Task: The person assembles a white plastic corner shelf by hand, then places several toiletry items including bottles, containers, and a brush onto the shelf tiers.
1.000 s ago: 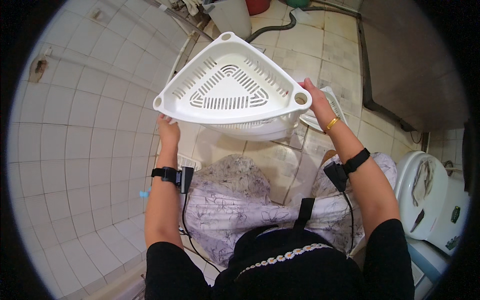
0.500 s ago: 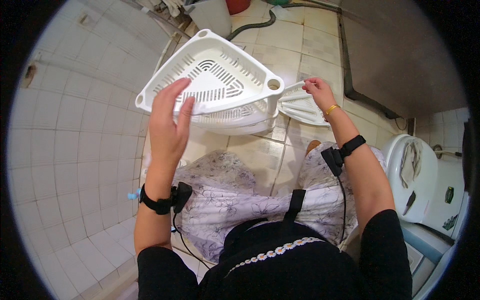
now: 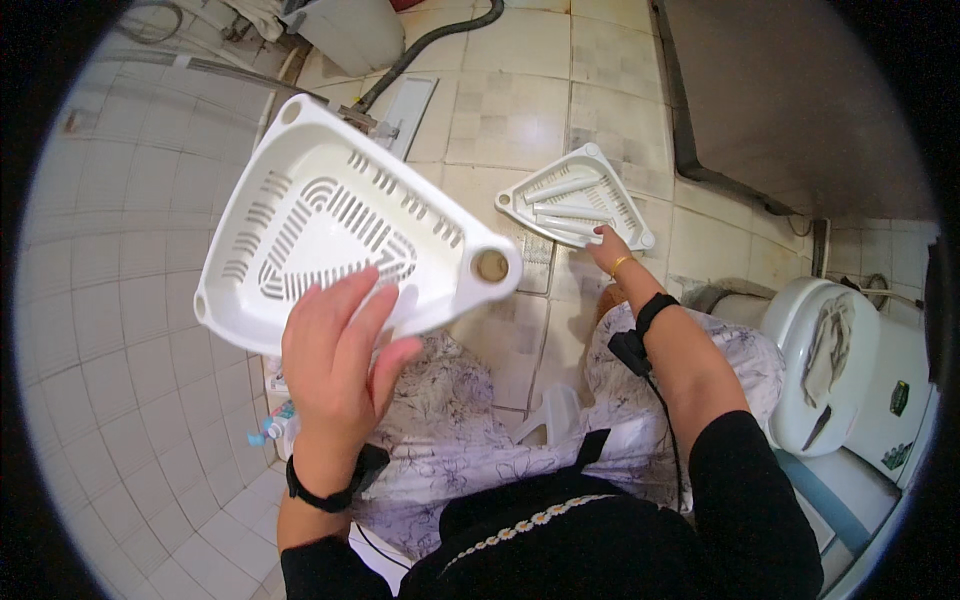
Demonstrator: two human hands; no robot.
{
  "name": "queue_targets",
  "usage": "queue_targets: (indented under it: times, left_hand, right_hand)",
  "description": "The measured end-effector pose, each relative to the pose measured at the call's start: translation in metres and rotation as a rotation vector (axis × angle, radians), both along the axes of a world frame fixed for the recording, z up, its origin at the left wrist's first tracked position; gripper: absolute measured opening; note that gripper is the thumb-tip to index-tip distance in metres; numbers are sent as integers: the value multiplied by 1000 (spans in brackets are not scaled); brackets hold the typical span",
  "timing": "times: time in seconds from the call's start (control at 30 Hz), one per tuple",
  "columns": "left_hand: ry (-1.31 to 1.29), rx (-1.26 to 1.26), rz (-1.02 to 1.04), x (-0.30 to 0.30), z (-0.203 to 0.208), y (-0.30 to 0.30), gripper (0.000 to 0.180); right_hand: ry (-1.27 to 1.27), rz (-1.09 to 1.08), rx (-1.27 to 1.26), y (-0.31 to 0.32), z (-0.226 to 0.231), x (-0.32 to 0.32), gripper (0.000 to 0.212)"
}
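A white triangular slotted basket (image 3: 330, 235) with a round hole at each corner hangs tilted in front of me, at the left. My left hand (image 3: 340, 355) grips its near rim, fingers over the inside and thumb apart on the outer side. A second white slotted corner basket (image 3: 520, 200) lies on the floor at the right, with several white tubes (image 3: 570, 212) in it. My right hand (image 3: 610, 252) is at this basket's near side, its curled fingertips at the end of a tube; part of that grip is hidden.
A white plastic piece (image 3: 558, 412) lies on the floor near my legs. At the right stand a toilet (image 3: 800, 340) with a cloth on its lid and a dark panel (image 3: 790, 110). A grey hose (image 3: 430, 40) and a pale bin (image 3: 350, 35) are at the far left.
The large basket has come nearer and left with my left hand. My right hand has moved from the floor basket's far side to its near side. The view has shifted.
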State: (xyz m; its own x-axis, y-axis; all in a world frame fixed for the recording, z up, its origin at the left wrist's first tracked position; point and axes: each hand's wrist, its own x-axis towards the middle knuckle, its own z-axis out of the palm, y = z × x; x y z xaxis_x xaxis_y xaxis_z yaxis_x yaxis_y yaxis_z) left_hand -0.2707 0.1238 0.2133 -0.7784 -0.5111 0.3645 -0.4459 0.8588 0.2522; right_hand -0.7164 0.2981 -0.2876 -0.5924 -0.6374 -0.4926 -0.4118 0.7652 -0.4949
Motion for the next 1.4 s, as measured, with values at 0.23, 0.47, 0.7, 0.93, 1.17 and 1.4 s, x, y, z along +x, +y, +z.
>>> queue_targets:
  times: [0.23,0.47,0.7,0.93,1.17,1.4]
  left_hand:
    - [-87,79,-54,-17,-46,-35,42]
    - [-152,127,-96,-36,-68,-68,41]
    - [-193,97,-81,-36,-77,-70,47]
    - [-173,101,-94,-30,-69,-63,43]
    - [-72,10,-119,-27,-61,-47,36]
    - [16,-79,-82,-17,-32,-19,29]
  right_hand:
    - [-231,-102,76,-39,-87,-16,78]
    - [-603,-667,6,-58,-148,-41,43]
    - [-427,-971,-224,-77,-132,-29,25]
    - [-502,-1111,-304,-67,-107,-37,39]
    - [-489,-1103,-392,-55,-38,-44,40]
    - [-503,-1002,-500,-55,80,-39,41]
